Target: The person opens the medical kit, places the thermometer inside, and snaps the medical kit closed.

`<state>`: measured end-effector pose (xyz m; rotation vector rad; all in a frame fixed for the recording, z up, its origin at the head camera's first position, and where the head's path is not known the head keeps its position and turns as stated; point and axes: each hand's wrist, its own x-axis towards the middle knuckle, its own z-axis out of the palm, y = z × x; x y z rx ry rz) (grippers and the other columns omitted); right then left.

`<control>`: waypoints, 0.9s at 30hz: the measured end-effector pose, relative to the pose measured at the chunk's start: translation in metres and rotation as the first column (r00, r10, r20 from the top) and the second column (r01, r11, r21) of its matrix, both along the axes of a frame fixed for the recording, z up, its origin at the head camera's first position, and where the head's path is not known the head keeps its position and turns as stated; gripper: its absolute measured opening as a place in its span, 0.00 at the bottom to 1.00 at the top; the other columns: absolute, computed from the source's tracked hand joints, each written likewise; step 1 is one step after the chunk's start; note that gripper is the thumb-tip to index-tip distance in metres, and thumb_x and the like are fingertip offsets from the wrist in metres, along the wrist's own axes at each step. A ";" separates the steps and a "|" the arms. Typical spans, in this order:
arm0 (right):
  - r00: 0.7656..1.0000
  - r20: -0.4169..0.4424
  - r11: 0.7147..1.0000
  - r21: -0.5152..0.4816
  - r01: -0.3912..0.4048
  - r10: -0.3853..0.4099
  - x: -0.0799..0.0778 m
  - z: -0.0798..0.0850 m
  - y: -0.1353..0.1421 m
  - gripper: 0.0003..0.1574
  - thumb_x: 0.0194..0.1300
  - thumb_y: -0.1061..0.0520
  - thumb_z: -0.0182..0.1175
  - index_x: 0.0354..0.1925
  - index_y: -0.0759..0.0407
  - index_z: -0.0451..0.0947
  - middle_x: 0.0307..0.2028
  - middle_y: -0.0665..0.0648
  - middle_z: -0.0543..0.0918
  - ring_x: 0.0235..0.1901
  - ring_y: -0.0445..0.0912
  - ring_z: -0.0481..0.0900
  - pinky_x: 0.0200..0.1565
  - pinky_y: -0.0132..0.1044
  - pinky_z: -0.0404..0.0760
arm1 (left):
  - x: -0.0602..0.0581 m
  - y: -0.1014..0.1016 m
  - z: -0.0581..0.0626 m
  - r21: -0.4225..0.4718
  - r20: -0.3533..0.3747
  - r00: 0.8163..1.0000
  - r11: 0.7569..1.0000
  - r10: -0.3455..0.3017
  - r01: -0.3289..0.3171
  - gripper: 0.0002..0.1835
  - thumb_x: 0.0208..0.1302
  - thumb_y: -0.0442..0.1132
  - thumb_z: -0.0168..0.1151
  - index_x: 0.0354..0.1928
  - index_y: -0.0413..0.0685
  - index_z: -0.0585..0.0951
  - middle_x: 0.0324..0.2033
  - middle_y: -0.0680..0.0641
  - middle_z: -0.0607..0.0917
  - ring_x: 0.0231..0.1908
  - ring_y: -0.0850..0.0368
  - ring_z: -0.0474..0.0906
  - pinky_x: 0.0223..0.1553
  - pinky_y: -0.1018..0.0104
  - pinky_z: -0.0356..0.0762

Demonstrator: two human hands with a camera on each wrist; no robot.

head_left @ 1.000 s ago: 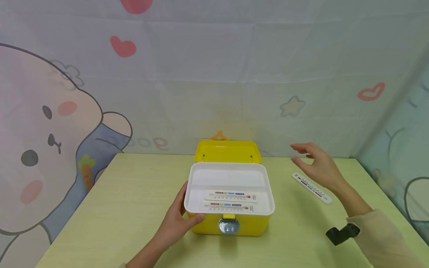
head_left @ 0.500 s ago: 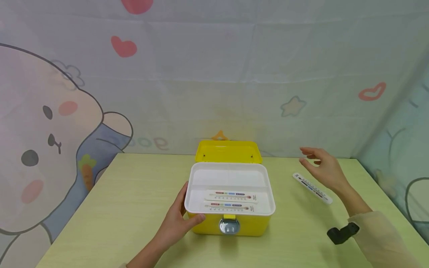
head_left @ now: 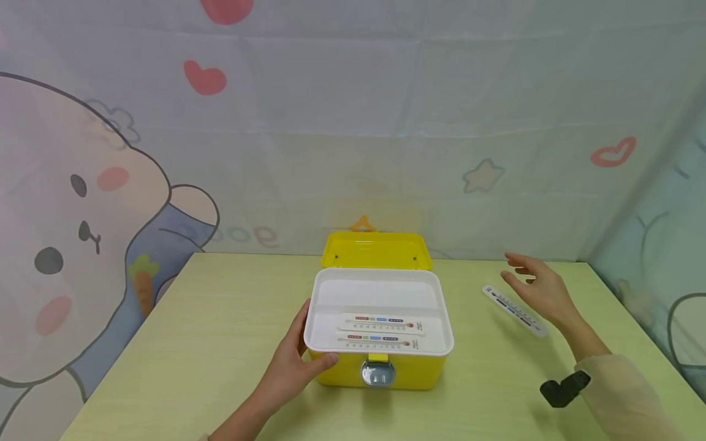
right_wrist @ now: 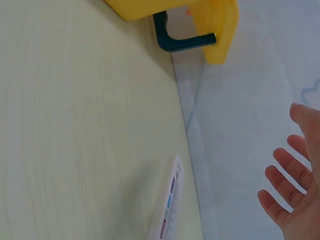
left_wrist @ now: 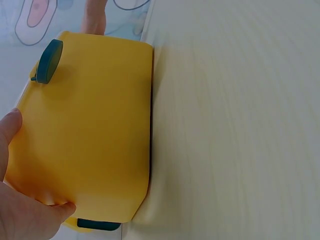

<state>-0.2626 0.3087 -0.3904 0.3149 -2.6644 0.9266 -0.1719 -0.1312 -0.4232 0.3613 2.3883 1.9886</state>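
Note:
A yellow box stands with its lid raised and a white inner tray on top. Two flat white thermometers lie side by side in the tray, a rear thermometer and a front thermometer. My left hand grips the box's left front corner, thumb on the front and fingers along the side; the left wrist view shows it on the yellow wall. Right of the box, a third thermometer rests on the table. Above its right side hovers my right hand, fingers loosely bent and holding nothing.
The yellow lid leans back near the patterned cloth behind the pale wooden table. A silver latch is on the box's front. In the right wrist view, a dark green handle sticks out.
My right hand has moved to the right and slightly down, nearer the table, still holding nothing. The left hand, the box and the thermometers have stayed in place.

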 end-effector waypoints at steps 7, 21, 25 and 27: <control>0.999 0.031 0.999 0.015 0.030 -0.030 0.001 -0.014 0.008 0.35 0.67 0.45 0.52 0.63 0.65 0.63 0.55 0.70 0.71 0.52 0.63 0.70 0.49 0.59 0.70 | 0.000 0.000 0.001 0.001 0.003 1.000 1.000 -0.003 0.003 0.54 0.48 0.36 0.72 0.72 0.60 0.47 0.67 0.52 0.60 0.62 0.53 0.65 0.64 0.48 0.56; 0.992 0.111 0.997 0.070 0.044 -0.052 0.005 -0.040 0.018 0.36 0.67 0.44 0.51 0.63 0.66 0.62 0.56 0.71 0.70 0.51 0.67 0.70 0.46 0.61 0.72 | 0.001 0.000 0.001 0.004 0.003 1.000 1.000 -0.002 0.002 0.54 0.48 0.35 0.71 0.71 0.61 0.47 0.66 0.51 0.62 0.61 0.53 0.66 0.64 0.48 0.58; 0.992 0.112 0.995 0.082 0.049 -0.058 0.004 -0.046 0.021 0.36 0.67 0.44 0.52 0.63 0.67 0.63 0.54 0.71 0.72 0.51 0.67 0.71 0.46 0.61 0.72 | 0.000 0.000 0.001 0.000 0.008 1.000 1.000 0.000 0.000 0.54 0.48 0.36 0.71 0.71 0.61 0.47 0.66 0.52 0.62 0.61 0.53 0.66 0.63 0.48 0.58; 0.991 0.118 0.995 0.088 0.052 -0.062 0.003 -0.048 0.022 0.36 0.67 0.44 0.52 0.62 0.67 0.63 0.53 0.72 0.72 0.50 0.67 0.72 0.46 0.61 0.71 | 0.000 0.000 0.001 -0.001 0.010 1.000 1.000 0.001 -0.001 0.53 0.49 0.36 0.71 0.71 0.61 0.47 0.66 0.52 0.61 0.61 0.53 0.66 0.63 0.48 0.58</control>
